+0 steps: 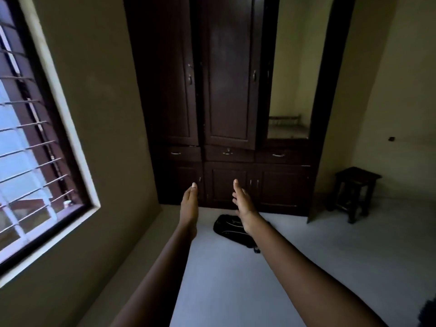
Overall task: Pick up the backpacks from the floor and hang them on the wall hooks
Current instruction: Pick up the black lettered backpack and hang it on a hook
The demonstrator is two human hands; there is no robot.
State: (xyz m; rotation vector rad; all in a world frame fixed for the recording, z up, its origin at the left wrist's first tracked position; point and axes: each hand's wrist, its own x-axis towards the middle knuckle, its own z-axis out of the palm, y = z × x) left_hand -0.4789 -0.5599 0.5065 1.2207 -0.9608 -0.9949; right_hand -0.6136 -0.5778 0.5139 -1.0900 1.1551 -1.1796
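A black backpack point(227, 228) lies flat on the pale floor in front of a dark wooden wardrobe. Both my arms stretch forward over the floor. My left hand point(189, 204) is held edge-on with fingers straight and together, empty, to the left of the backpack. My right hand point(244, 206) is open with fingers slightly spread, empty, and it covers the backpack's right part from this view. Neither hand touches the backpack. No wall hooks are in sight.
The dark wardrobe point(224, 90) fills the far wall, with a mirror panel point(292, 79) on its right. A small dark stool point(355, 192) stands at the right wall. A barred window point(30, 138) takes up the left wall. Pale floor point(236, 279) stretches toward me.
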